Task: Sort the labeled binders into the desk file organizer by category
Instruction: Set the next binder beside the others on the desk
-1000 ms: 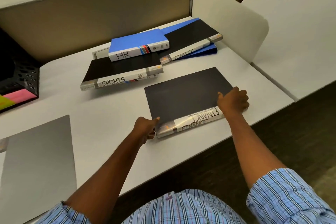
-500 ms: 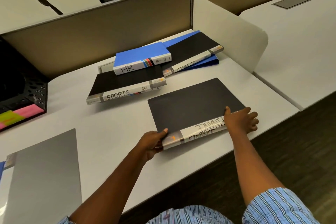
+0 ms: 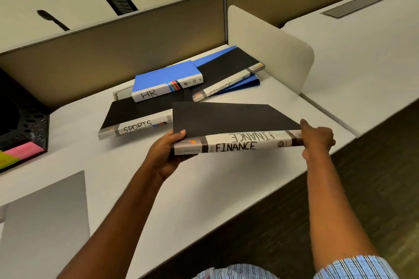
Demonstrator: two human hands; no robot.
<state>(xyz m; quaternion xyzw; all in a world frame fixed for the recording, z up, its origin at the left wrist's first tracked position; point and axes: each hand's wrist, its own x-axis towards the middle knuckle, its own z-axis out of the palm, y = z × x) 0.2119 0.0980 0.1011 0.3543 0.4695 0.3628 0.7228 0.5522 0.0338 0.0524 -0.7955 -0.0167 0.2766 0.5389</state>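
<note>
Finance binder [image 3: 226,120] held above desk [image 3: 204,188] near front edge; left hand [image 3: 165,156], right hand [image 3: 317,140] grip spine ends; binder pile [image 3: 165,79] just behind.

Shirt [image 3: 233,273]: plaid, fine blue and dark lines crossing on a pale blue-white ground, seen at the bottom edge. Right sleeve [image 3: 353,267] short, same plaid, hem loose round the arm. Forearms [image 3: 328,206] uncovered down to left hand [image 3: 166,156] and right hand [image 3: 317,140].

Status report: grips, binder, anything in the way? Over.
Left grip and right grip hold the FINANCE binder by its spine ends, spine edge raised. SPORTS binder close behind; black mesh organizer far left.
</note>
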